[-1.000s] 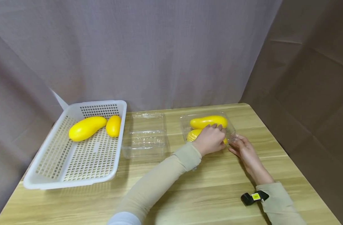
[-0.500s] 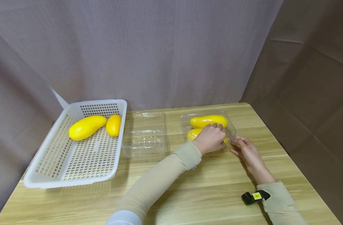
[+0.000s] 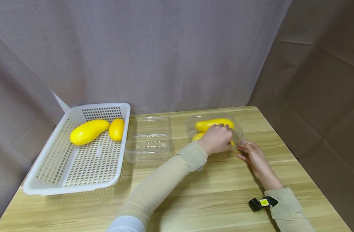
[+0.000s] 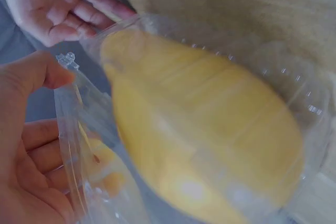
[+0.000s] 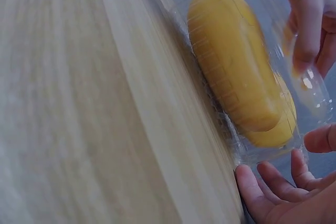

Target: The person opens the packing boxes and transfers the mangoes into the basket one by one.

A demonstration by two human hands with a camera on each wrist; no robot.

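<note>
Since the earlier frame, the left hand [image 3: 219,138] has shifted slightly toward the back of the table [image 3: 223,199], while the right hand [image 3: 256,162] stays almost where it was. Both hands are at a clear plastic box [image 3: 190,127] on the right part of the table. Two yellow fruits lie side by side in it: the back fruit [image 3: 214,125] shows almost whole, and the front fruit [image 3: 198,136] is mostly hidden behind the left hand. In the wrist views, the left hand's grip is clamped on an edge of the clear plastic, thumb on one side and fingers on the other. The right hand's grip is apart, its extended fingertips touching the near right corner of the box.

Just left of the box, a second plastic box [image 3: 151,141] sits next to a white basket [image 3: 53,189]. Inside the basket, a large fruit [image 3: 89,132] and a small fruit [image 3: 117,130], both yellow, lie close together toward the back. Around the right wrist is a black device [image 3: 255,204] with a yellow label. Behind the table hangs a greyish curtain [image 3: 153,58].
</note>
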